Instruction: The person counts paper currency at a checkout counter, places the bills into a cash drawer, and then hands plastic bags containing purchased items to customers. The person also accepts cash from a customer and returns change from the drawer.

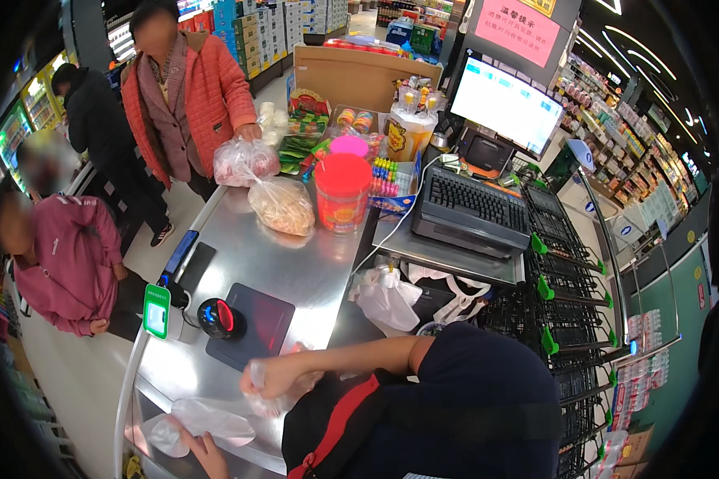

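My right hand (272, 378) grips the gathered top of a clear plastic bag of reddish contents (269, 406), close to the apron over the steel checkout counter (180, 359). My left hand (202, 452) is lower in view, its fingers on a thin translucent plastic bag (215, 422) spread at the counter's end. Just beyond my right hand are a dark flat pad (263, 320) and a round black scanner (218, 318) glowing red. Farther along the counter lies a tied bag of pale food (281, 206), beside a bag of reddish food (245, 161).
A red-lidded plastic jar (343, 194) stands near candy displays. A green-framed payment device (157, 311) is at the counter edge. A keyboard unit (473, 206) and monitor (506, 105) stand beside nested shopping carts (569, 299). A person in a red jacket (186, 102) touches a bag; another wears pink (72, 263).
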The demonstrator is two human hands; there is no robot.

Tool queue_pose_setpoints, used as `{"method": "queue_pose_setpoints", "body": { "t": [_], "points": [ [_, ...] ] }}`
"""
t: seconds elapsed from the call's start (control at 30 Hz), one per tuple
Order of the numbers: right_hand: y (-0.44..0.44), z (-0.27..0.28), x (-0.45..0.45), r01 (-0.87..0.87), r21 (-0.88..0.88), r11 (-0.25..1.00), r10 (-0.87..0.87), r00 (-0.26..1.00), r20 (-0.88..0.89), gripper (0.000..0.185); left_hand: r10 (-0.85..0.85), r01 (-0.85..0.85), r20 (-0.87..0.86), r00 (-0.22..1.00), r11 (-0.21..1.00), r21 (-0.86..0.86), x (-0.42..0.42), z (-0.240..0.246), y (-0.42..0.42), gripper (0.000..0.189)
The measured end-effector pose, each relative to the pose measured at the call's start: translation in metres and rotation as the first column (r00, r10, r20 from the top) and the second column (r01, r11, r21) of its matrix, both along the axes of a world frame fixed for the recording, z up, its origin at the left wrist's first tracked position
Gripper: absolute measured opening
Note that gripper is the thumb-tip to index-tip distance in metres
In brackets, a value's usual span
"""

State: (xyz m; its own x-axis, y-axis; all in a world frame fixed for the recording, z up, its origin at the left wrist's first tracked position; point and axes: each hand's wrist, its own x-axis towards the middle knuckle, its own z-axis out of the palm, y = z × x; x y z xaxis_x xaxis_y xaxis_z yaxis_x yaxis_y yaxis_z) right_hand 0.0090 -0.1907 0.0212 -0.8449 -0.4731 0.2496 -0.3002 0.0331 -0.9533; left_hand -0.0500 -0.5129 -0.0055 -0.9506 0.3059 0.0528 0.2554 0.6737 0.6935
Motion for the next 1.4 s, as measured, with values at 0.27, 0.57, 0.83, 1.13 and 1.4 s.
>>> {"method": "queue_pose_setpoints", "body": {
  "t": [0.27, 0.57, 0.83, 1.13, 1.4],
  "points": [
    [-0.03, 0.04, -0.017, 0.206, 0.241, 0.948, -0.192, 0.978, -0.08, 0.031, 0.3, -0.253, -0.004, 0.954, 0.811, 0.527, 0.007, 0.001, 0.066, 0.029],
    [-0.065, -0.008, -0.07, 0.489, -0.446, 0.75, -0.151, 0.783, 0.604, 0.01, 0.355, -0.315, -0.059, 0.933, 0.884, 0.347, 0.012, 0.02, 0.031, 0.042],
    [-0.031, -0.011, -0.041, 0.235, -0.109, 0.966, -0.124, 0.789, 0.602, 0.024, 0.521, -0.695, -0.588, 0.619, 0.712, -0.101, 0.015, 0.009, -0.071, 0.066],
    [-0.045, -0.033, 0.026, 0.149, 0.779, 0.609, 0.078, 0.966, -0.246, 0.085, 0.41, -0.415, -0.184, 0.893, 0.91, 0.009, -0.038, -0.004, -0.025, 0.062],
    [-0.033, -0.119, 0.025, 0.258, 0.674, 0.692, -0.125, 0.963, -0.24, 0.039, 0.714, -0.65, -0.197, 0.672, 0.696, 0.306, -0.045, -0.033, -0.035, 0.04]
  ]
}}
